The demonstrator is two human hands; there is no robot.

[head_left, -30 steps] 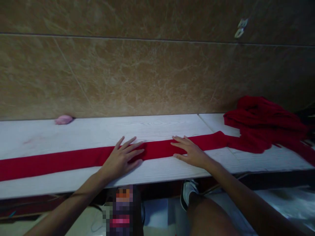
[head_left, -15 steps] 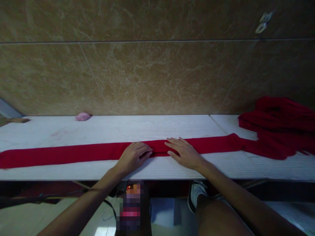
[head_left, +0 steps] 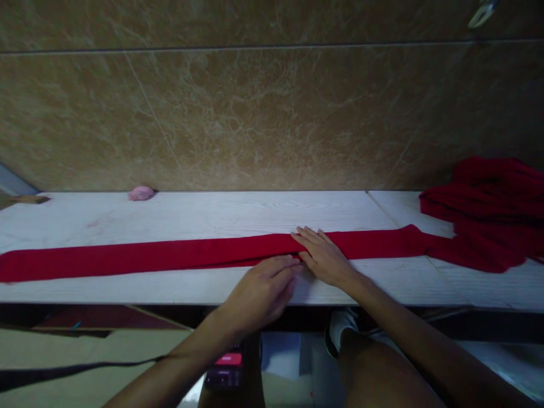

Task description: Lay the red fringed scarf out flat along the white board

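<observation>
A long red cloth strip (head_left: 170,255) lies flat along a white wood-grain table (head_left: 212,218), running from the left edge to a bunched red pile (head_left: 488,215) at the right. My right hand (head_left: 325,258) rests flat on the strip near its middle, fingers stretched out. My left hand (head_left: 261,292) hovers at the table's front edge just left of the right hand, fingers loosely extended toward the strip's near edge and somewhat blurred; nothing is held in it.
A small pink lump (head_left: 141,193) sits at the back left against a brown marbled tile wall (head_left: 272,113). Below the table edge are my knee, a white shoe (head_left: 340,326) and a dark cable (head_left: 85,368) on the floor.
My left hand came off the strip and drew back to the table's front edge, moving right toward the right hand. The right hand stayed flat on the strip.
</observation>
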